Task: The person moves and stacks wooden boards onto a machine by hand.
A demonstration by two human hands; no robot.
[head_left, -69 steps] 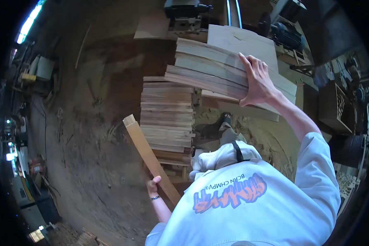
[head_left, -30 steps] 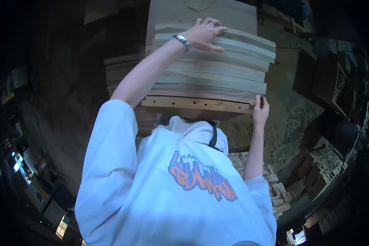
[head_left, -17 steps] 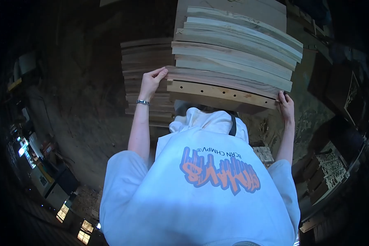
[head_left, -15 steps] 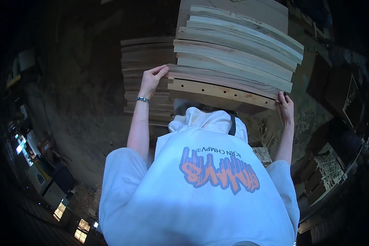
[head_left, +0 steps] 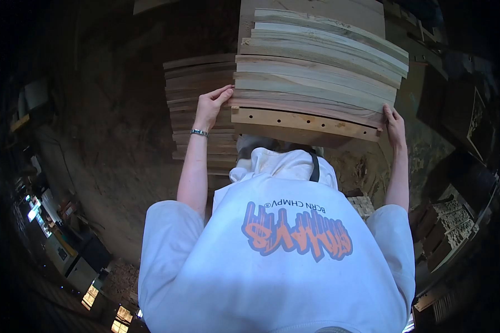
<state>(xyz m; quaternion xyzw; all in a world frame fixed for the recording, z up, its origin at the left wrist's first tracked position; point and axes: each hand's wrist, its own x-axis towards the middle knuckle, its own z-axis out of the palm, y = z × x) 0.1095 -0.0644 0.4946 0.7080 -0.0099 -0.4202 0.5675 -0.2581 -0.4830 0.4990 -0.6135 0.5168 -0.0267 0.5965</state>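
I look down through the head camera on a row of boards (head_left: 316, 84) lying between two bare hands, their long axis running left to right across the body. The left hand (head_left: 208, 111) meets the left end of the near boards, thumb and fingers drawn close together; the right hand (head_left: 395, 127) sits at the opposite end, fingertips raised against the ends and slightly apart. I cannot tell whether either one pinches the wood or only presses on it. From the left grip the boards reach away to the right; from the right grip, to the left, so neither hand has a clear claim to being nearer. On the near side, roughly parallel to them, a bar (head_left: 293, 119) shows a line of dark holes, its left end just below the left fingertips and its right end beside the right hand. The right ends sit lower in my view than the left, though the wide lens bends every edge. A panel (head_left: 366, 14) shows beyond the far boards, and a darker stack (head_left: 199, 89) lies to the left.
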